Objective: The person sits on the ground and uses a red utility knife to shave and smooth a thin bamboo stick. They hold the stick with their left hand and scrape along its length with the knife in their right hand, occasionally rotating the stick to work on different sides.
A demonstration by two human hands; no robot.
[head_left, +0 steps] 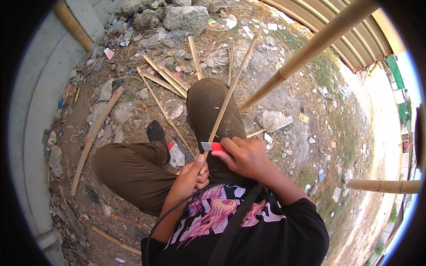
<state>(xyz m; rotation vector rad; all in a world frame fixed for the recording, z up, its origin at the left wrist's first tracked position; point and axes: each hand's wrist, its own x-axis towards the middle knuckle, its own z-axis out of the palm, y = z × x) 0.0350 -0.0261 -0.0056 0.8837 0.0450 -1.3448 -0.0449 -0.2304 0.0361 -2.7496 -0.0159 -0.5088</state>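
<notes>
My left hand (193, 175) grips the near end of a thin bamboo strip (228, 98) that runs up and away over my right knee. My right hand (246, 157) holds a small knife with a red handle (213, 146), its short blade laid against the strip just above my left thumb. I sit on the ground in brown trousers, one knee raised, the other leg folded to the left.
Several split bamboo strips (166, 77) lie on the dirt ahead. A thick bamboo pole (306, 51) slants up to the right, another (384, 186) juts in at the right. A round stick (95, 133) lies left. Rocks (186, 17), litter and a concrete kerb (33, 111) surround me.
</notes>
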